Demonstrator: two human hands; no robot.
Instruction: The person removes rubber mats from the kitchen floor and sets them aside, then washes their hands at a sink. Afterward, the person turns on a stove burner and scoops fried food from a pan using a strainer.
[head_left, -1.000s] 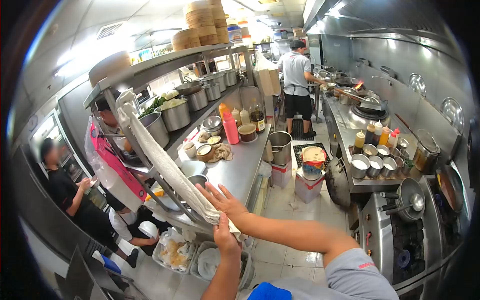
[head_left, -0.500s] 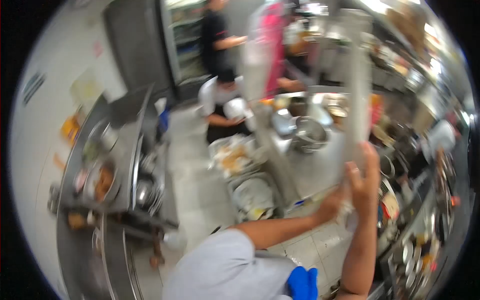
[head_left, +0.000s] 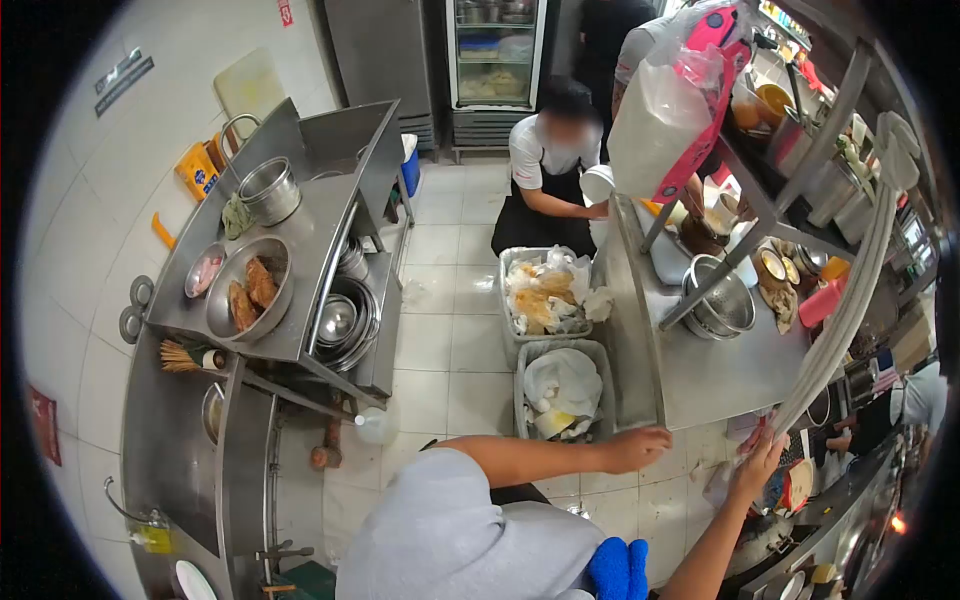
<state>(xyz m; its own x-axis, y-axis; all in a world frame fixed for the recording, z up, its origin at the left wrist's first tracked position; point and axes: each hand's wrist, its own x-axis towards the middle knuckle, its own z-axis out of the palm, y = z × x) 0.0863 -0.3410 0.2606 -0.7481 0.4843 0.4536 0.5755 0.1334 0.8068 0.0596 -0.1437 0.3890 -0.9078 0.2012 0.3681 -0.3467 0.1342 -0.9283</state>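
Observation:
My right hand (head_left: 758,465) is closed around the lower end of a long, off-white, rope-like bundle (head_left: 850,290). Several soft strands run side by side along it. It curves up and to the right past the metal shelf, with a bulky looped end near the top. My left hand (head_left: 640,450) is apart from it, fingers curled, just in front of the steel table's (head_left: 700,385) near corner. No object shows in that hand. A blue glove-like item (head_left: 617,568) hangs at my waist.
Two bins (head_left: 522,385) of wrappings and scraps stand on the tiled floor (head_left: 424,345). Behind them crouches a person (head_left: 545,160) with a white container (head_left: 597,183). A steel sink counter (head_left: 325,215) with bowls and pots is left; the stove side is right.
My left hand has come off the bundle and moved slightly left and down. The bundle, upright before, now leans right in my right hand, which has dropped lower. The view has turned.

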